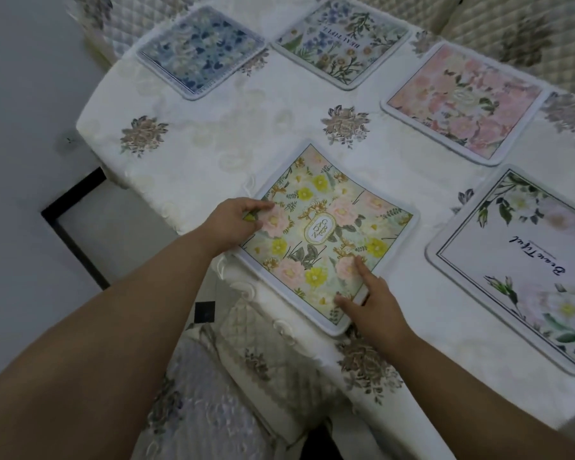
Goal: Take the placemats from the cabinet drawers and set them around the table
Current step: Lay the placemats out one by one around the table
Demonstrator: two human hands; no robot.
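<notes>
A yellow-and-pink floral placemat [326, 234] lies flat at the near edge of the table [213, 144]. My left hand [236, 220] grips its left edge, fingers curled onto the print. My right hand [372, 300] holds its near right edge, index finger stretched onto the mat. Several other placemats lie on the table: a blue floral one [201, 48] at the far left, a white botanical one [342, 38] behind, a pink one [465, 101] at the right, and a white lettered one [525, 263] at the near right.
The table wears a white embroidered cloth with flower motifs [346, 126]. A quilted chair seat [233, 376] stands below the near edge, and quilted chair backs [518, 31] line the far side. Grey floor [24, 127] lies to the left.
</notes>
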